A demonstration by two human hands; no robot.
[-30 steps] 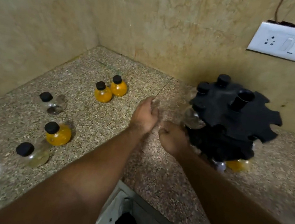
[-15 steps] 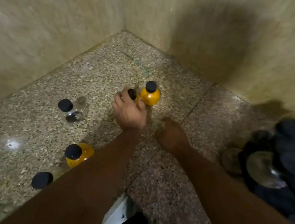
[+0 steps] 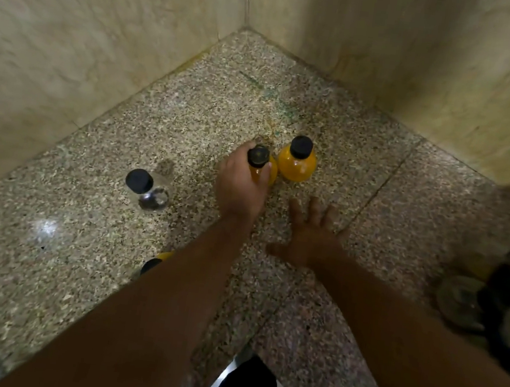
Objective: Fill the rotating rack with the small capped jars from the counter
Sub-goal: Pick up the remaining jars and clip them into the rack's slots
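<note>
Left hand [image 3: 241, 188] had closed round a yellow jar [image 3: 261, 170] standing on the worktop [image 3: 87, 237]; fingers [image 3: 266, 172] wrapped its body just under the black cap, the base seemingly on the stone, not yet lifted. Right hand [image 3: 312, 239] hovered empty, just right of that jar and nearer the camera, fingers spread, palm down, touching nothing that I could see.

Landmark: the held jar.
- Second yellow jar [image 3: 296, 163], capped, upright, just right of it and touching or nearly so; cannot tell which.
- Clear jar [image 3: 148, 191], black cap, well to its left, tilted or lying; contents look dark, not resolved.
- Fourth jar [image 3: 155, 261], only a cap edge and a sliver of yellow showing from under the left forearm, nearer the camera.
- Rack [image 3: 509, 308] far right at the frame edge, blurred; dark body with at least one rounded glassy form beside it. Its slots could not be counted.

Judgement on progress: part-way. At least four jars were off the rack, one of them in hand. More may lie hidden under the arms. How many slots were filled could not be read here. Remaining: lift this jar, carry it right to the rack, seat it, then repeat for the others.
</note>
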